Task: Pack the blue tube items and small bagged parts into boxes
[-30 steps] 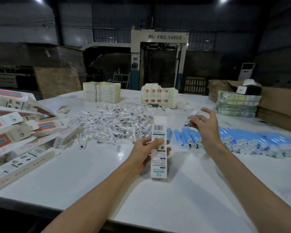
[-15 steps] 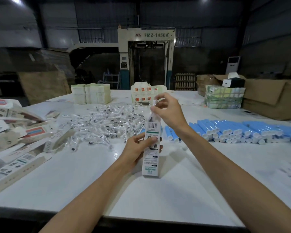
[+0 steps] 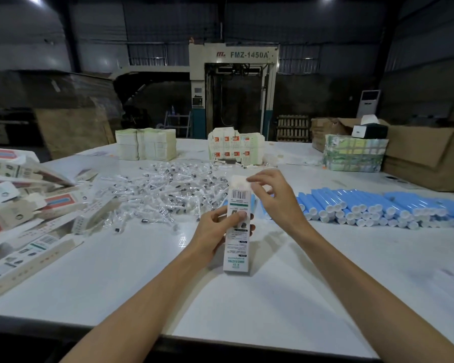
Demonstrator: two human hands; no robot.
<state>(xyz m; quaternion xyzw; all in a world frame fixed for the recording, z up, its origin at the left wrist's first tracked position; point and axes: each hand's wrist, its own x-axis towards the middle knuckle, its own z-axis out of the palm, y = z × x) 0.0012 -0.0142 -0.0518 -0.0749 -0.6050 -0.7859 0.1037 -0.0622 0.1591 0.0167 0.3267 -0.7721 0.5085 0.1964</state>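
**Left hand** (image 3: 218,227): grips a tall, narrow white printed cardboard carton (image 3: 236,254) about its middle, thumb across the front panel. The carton stands upright. Whether its base rests on the white worktop (image 3: 220,310) or hangs just above it cannot be told. Judged purpose: to keep the filling end uppermost so the contents cannot slide out.

**Right hand** (image 3: 271,199): at the carton's top, fingers curled, thumb and forefinger pinching the white top flap (image 3: 238,181). Judged step: tucking the flap closed. The contents are not visible.

**Supplies:** sorted by kind and near the person.
- Blue plastic tubes with white caps (image 3: 378,205) lie in rows to the right, caps toward the person, the nearest just behind the carton.
- A loose heap of small clear bagged parts (image 3: 165,195) lies behind and left of the carton.
- Long printed cardboard boxes (image 3: 24,213) are piled at the far left, well apart from both hands. They are probably finished work, though that is unconfirmed.
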